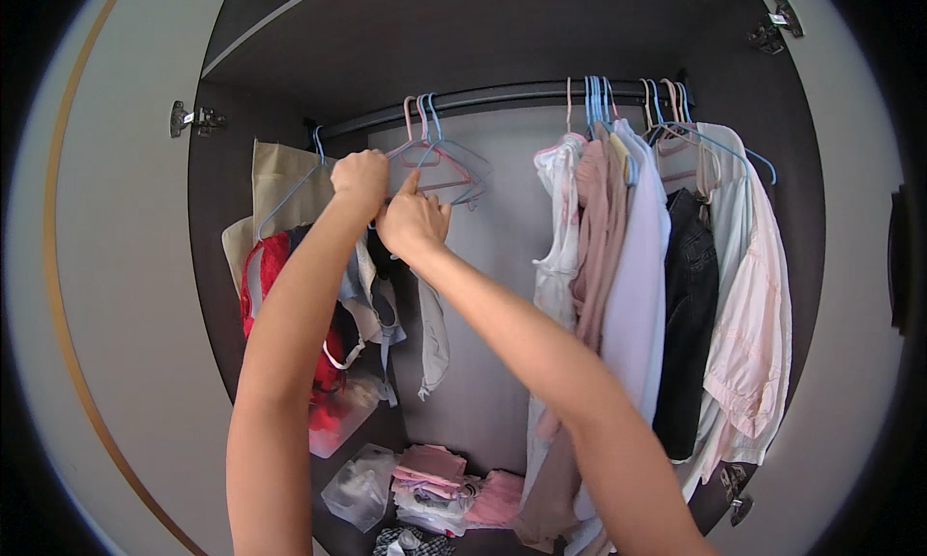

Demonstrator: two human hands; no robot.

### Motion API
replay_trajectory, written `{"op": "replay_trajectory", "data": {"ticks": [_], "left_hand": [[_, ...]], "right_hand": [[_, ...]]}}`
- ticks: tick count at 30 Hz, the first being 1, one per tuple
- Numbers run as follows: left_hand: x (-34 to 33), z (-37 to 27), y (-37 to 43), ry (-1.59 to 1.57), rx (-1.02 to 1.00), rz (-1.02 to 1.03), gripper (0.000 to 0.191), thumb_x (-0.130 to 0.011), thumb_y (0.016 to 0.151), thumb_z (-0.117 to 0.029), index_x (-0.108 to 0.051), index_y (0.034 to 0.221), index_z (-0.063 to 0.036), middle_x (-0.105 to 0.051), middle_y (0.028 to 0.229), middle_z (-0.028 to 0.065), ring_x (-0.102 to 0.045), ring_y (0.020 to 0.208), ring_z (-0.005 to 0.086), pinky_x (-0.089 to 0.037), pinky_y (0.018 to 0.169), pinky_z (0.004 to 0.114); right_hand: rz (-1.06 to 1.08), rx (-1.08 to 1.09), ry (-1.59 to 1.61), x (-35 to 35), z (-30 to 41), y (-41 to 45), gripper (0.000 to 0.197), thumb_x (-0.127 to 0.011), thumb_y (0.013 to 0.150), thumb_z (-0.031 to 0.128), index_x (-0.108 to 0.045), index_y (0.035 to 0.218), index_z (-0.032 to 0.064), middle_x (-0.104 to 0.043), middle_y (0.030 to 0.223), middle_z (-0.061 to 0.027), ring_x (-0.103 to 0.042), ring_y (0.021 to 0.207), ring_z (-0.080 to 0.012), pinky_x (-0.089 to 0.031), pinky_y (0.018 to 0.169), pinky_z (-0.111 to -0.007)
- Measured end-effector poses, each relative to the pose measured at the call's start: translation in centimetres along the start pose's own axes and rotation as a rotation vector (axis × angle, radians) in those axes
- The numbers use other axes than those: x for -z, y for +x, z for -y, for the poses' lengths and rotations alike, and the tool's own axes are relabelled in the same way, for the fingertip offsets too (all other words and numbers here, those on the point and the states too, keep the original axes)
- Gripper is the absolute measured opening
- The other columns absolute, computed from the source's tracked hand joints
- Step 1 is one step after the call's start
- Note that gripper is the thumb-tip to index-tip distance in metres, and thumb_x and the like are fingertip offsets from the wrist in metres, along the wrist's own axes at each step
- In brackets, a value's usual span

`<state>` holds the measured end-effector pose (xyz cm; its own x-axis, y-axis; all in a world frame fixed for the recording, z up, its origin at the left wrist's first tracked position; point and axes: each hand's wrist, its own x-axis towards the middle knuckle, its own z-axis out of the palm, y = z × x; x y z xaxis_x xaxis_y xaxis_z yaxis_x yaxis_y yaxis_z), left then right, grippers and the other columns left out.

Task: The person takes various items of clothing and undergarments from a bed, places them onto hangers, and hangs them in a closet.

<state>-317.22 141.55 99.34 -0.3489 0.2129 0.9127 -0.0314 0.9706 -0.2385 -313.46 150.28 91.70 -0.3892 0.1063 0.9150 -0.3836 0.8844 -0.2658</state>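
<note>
My left hand [360,179] is raised below the closet rail with its fingers curled. Its back is towards me, so whatever lies inside it is hidden. Close beside it, lower and to the right, is my right hand [416,223], its index finger pointing up against the empty pink and blue hangers [445,186]. What its other fingers grip cannot be seen. Left of my hands, a blue hanger [286,196] hangs at the rail's end, with a red bra [274,259] below it. A grey strip of fabric [434,338] dangles under my right hand.
The black rail [507,99] carries a pink-white garment [558,215], a lavender shirt [634,266], black jeans [688,266] and a pale pink jacket [746,367] at right. Below are a clear plastic box [360,487] and folded pink clothes [432,463]. Open doors [130,266] flank the wardrobe.
</note>
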Motion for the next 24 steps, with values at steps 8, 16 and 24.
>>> {"op": "replay_trajectory", "data": {"ticks": [8, 16, 24], "left_hand": [[1.5, 3.3, -0.7, 0.025, 0.108, -0.022, 0.014, -0.061, 0.081, -0.008, -0.072, 0.090, -0.0057, -0.071, 0.094, 0.0122, -0.070, 0.088, 0.0284, -0.057, 0.071, 0.037], [2.9, 5.3, -0.4, -0.179, 0.297, 0.036, 0.018, -0.064, 0.077, -0.006, -0.070, 0.093, -0.0035, -0.069, 0.098, 0.0178, -0.067, 0.093, 0.0342, -0.055, 0.077, 0.042], [1.6, 9.5, -6.9, -0.056, 0.394, -0.078, 0.014, -0.060, 0.078, -0.005, -0.065, 0.091, -0.0053, -0.067, 0.096, 0.0183, -0.066, 0.089, 0.0357, -0.054, 0.073, 0.045]], "right_hand": [[-0.055, -0.180, 0.327, -2.5, 1.4, 1.3, 0.050, -0.050, 0.086, 0.010, -0.042, 0.129, -0.0133, -0.066, 0.086, -0.0270, -0.066, 0.084, -0.0410, -0.050, 0.079, -0.051], [-0.193, -0.048, 0.541, -2.6, 2.6, 2.3, 0.033, -0.054, 0.085, 0.007, -0.053, 0.109, -0.0149, -0.063, 0.081, -0.0317, -0.064, 0.079, -0.0456, -0.053, 0.071, -0.049], [-0.192, -0.056, 0.583, -3.7, 1.5, 2.2, 0.030, -0.053, 0.085, 0.007, -0.059, 0.108, -0.0111, -0.064, 0.087, -0.0290, -0.063, 0.086, -0.0427, -0.051, 0.077, -0.046]]}}
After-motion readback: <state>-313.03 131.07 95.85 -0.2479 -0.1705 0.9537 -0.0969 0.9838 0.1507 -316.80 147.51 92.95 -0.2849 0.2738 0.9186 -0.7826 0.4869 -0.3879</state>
